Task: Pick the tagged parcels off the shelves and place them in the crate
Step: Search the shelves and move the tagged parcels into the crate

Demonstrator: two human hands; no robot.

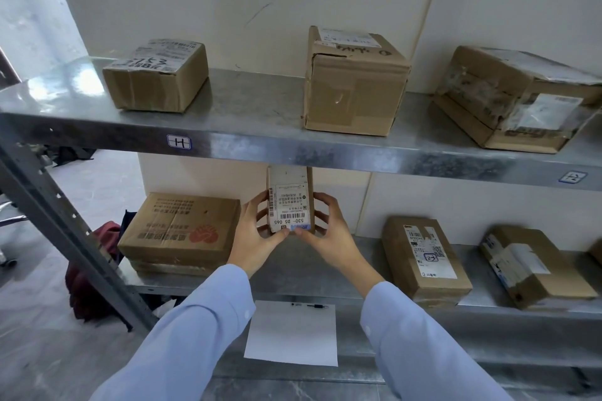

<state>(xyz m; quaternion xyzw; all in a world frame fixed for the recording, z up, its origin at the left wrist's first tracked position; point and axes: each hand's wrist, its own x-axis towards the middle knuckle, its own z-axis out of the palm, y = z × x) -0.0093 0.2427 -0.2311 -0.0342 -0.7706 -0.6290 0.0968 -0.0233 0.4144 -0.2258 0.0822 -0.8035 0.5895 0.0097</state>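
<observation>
While both hands hold it, the small parcel (288,202) stands at the centre of the frame, between the upper shelf (260,146) and the lower shelf (293,265). The left hand (257,238) grips its left side and the right hand (329,231) its right side, equally near. Its long axis runs up the frame, with the label towards the camera. No crate is in view, so I judge the carry must turn away from the shelves.
</observation>
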